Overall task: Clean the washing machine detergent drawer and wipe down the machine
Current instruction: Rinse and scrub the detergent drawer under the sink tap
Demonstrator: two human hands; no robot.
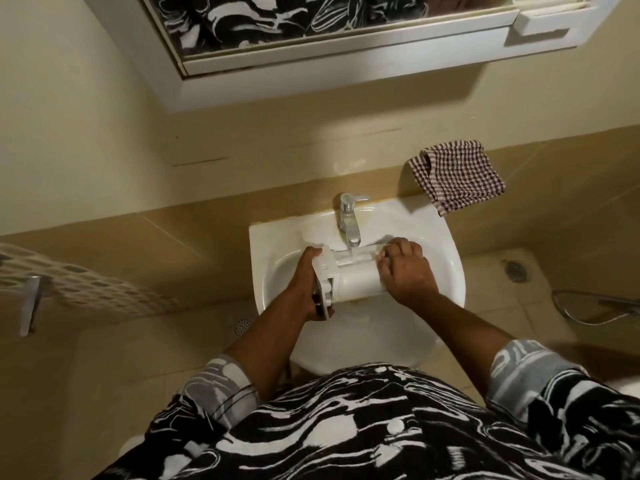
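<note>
The detergent drawer [356,277] lies sideways over the sink [446,258], just under the tap [349,218]. The left hand [308,285] grips its front panel end, fingers curled round the edge. The right hand [405,268] closes over the other end, fingers bent onto the plastic. Whether water is running I cannot tell. The washing machine itself is out of view.

The risk, I judge, lies in wet plastic: the drawer could slip from either hand and knock against the basin, or crack a thin divider if it is twisted between the two grips. Water striking its curved side could also splash out onto the floor. A checked cloth [457,176] rests on the ledge beside the sink, within reach.
</note>
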